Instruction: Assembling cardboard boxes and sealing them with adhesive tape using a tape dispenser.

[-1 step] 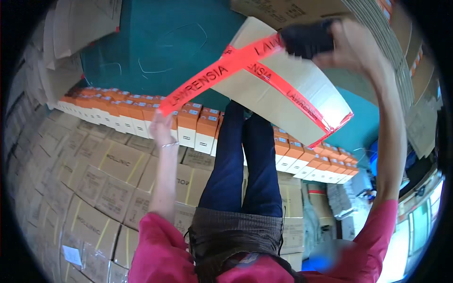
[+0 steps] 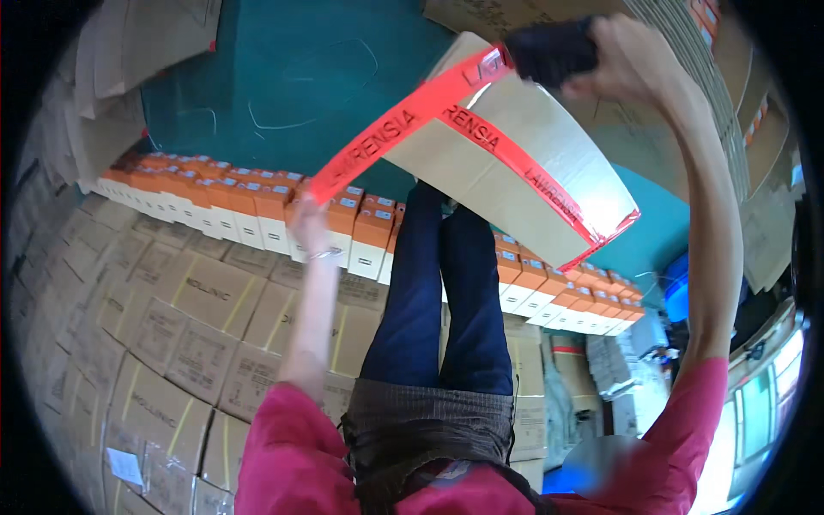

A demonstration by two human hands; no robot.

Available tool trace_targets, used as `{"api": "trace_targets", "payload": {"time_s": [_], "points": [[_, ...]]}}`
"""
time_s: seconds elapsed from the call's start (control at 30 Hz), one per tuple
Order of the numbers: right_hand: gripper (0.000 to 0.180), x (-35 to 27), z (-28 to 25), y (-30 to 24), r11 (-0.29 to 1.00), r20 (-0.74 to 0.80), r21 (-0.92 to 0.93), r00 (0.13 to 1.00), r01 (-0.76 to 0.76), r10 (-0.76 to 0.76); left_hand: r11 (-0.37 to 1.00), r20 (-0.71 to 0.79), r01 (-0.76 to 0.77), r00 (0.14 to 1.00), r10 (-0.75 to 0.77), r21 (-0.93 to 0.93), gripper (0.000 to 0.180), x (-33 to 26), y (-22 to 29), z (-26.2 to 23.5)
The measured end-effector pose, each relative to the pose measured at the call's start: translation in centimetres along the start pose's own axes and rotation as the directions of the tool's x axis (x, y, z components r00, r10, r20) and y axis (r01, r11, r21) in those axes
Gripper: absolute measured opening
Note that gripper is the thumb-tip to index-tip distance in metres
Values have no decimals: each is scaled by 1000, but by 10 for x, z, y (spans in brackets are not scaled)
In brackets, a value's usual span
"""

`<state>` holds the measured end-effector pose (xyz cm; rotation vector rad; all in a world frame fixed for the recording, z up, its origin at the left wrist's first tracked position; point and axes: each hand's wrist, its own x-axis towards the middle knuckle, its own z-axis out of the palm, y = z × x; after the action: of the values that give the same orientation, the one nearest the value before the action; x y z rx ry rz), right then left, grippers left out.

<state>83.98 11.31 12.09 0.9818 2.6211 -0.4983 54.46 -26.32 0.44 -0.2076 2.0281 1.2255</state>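
My right hand (image 2: pixel 631 53), raised at the upper right, is closed on a black tape dispenser (image 2: pixel 551 53). A strip of red printed tape (image 2: pixel 403 124) stretches from it down to the left, where my left hand (image 2: pixel 311 227) pinches the free end; that hand is slightly blurred. Behind and below the strip is a brown cardboard carton (image 2: pixel 592 163), with another band of red tape (image 2: pixel 506 150) along its face, reaching its near right edge. Whether the stretched strip touches the carton I cannot tell.
Rows of small orange-and-white boxes (image 2: pixel 257 202) stand across the green floor (image 2: pixel 292 77). Large brown cartons (image 2: pixel 193 296) are packed on the near left. Flattened cardboard (image 2: pixel 159 43) lies at the far left, more cardboard sheets (image 2: pixel 678 51) at the upper right. My legs are beside the carton.
My left hand has shifted slightly right with the tape end. My right hand and the dispenser have risen a little and moved left. The carton has hardly moved.
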Motion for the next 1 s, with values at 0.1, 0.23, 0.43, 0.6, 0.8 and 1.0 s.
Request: {"api": "trace_targets", "payload": {"time_s": [0.1,0.23,0.43,0.6,0.8,1.0], "points": [[43,125,29,-53,917,234,-390,954,-86,189,930,-12,-189,979,203,316,21,81,-113,3],[38,121,122,-25,923,353,-374,907,-88,229,462,453,822,569,-686,-333,42,43,-122,124],[64,-28,148,-18,545,-32,502,615,-672,788,757,63,-425,887,457,497,46,48,-49,105],[62,-199,231,-62,-171,-36,603,-241,-779,970,391,715,-769,627,308,506,80,40,3,166],[45,-354,357,-93,-691,710,696,-42,198,703,380,677,-731,676,291,566,64,-18,26,151],[48,-349,290,-134,-756,699,575,294,312,652,519,369,-692,714,596,501,34,-141,228,3]]}}
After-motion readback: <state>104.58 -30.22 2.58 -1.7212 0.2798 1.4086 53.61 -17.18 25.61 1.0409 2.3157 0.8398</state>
